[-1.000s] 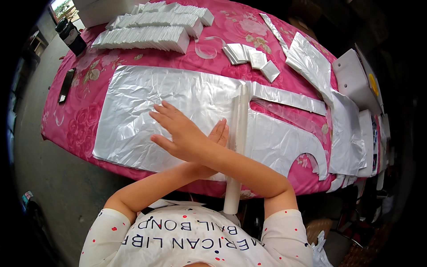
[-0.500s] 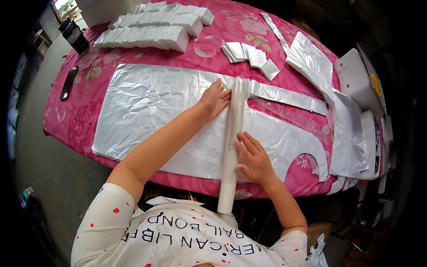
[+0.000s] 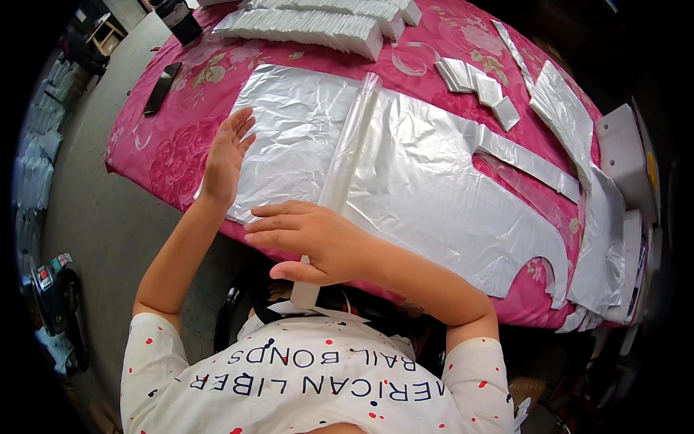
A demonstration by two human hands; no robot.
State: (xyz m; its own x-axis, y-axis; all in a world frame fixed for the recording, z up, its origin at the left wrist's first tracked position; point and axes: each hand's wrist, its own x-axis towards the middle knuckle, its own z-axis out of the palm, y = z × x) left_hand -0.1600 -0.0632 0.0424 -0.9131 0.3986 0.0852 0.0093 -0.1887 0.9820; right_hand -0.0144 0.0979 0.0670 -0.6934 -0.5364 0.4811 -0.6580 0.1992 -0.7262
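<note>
Pink floral tablecloth [image 3: 173,163]: under silvery plastic sheet [image 3: 441,195]
Long translucent tube [image 3: 350,148]: across the sheet
Left hand [image 3: 225,163]: fingers outstretched, by sheet's left edge
Right hand [image 3: 314,239]: spread wide, over tube's near part
Grey floor [image 3: 108,166]: at left

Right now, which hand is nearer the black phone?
Left. The left hand is at the silvery sheet's left edge, below and right of the phone in view; the right hand is farther off, at the roller's near part.

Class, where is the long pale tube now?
In the head view, near centre, the tube lies across the silvery sheet, partly hidden by the right hand.
</note>
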